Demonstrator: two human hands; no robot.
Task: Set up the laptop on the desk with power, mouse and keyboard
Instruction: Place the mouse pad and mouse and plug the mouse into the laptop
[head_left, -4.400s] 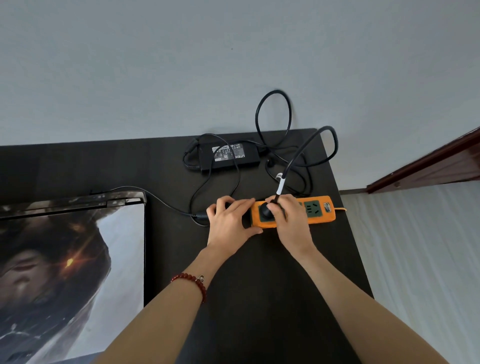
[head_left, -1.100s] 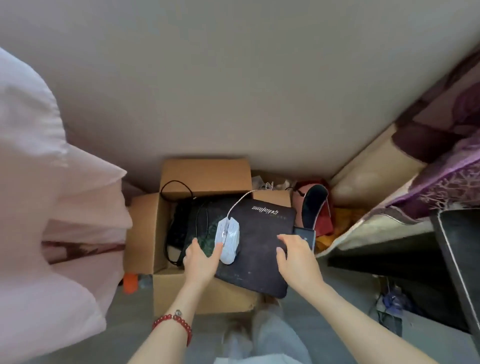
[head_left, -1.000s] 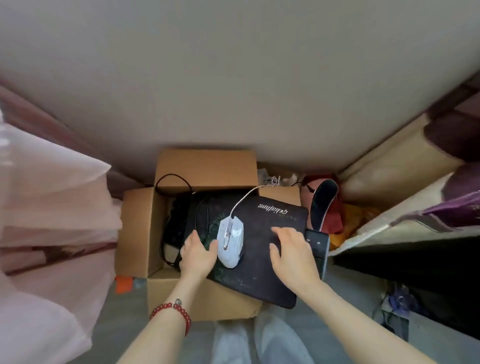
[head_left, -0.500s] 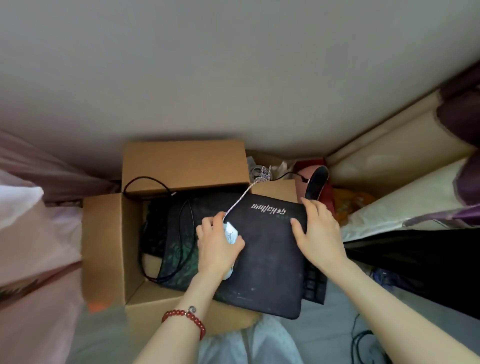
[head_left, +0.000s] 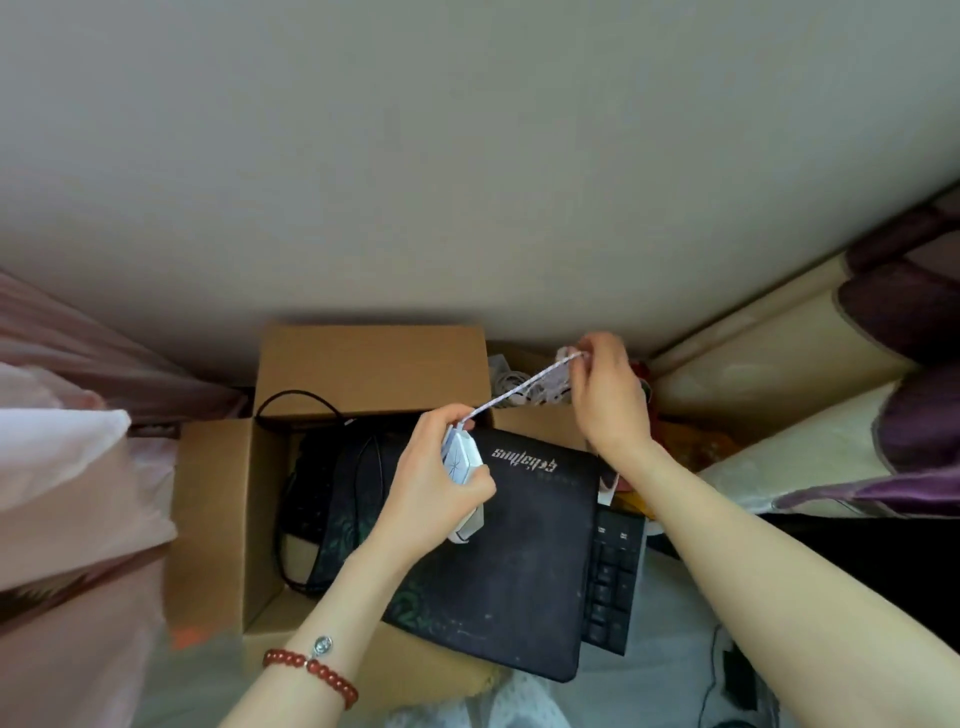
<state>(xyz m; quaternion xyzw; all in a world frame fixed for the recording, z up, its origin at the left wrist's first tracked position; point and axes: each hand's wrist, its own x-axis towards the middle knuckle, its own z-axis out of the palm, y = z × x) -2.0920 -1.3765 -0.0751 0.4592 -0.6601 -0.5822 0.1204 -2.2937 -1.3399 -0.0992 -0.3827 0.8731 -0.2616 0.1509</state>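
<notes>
Left hand (head_left: 434, 486): wrapped round the white mouse (head_left: 464, 480), thumb across its right side, fingers curled over the left; mouse held clear above the mat (head_left: 511, 566). Red bead bracelet (head_left: 311, 670) on the left wrist.

Right hand (head_left: 608, 400): pinching the white braided cable (head_left: 519, 389) between thumb and fingertips, raised above the box's (head_left: 218, 519) far right corner. Cable drawn in a straight line from the mouse's front end up to the pinch; remaining cable bunched in a loose coil (head_left: 535, 387) just below the right hand, beside the box's rear flap.

Mat: black, printed logo near its far edge, lying tilted across the open box top, near corner projecting past the box's front wall.

Keyboard (head_left: 610, 587): black, partly hidden under the mat's right edge, key rows visible right of the box.

Black cord (head_left: 306, 402): looped over the box's rear left rim, running down inside the box left of the mat.

Pink fabric (head_left: 67, 467) left of the box. Purple and cream bedding (head_left: 857, 415) right of the box. Plain wall (head_left: 467, 156) behind the box.
</notes>
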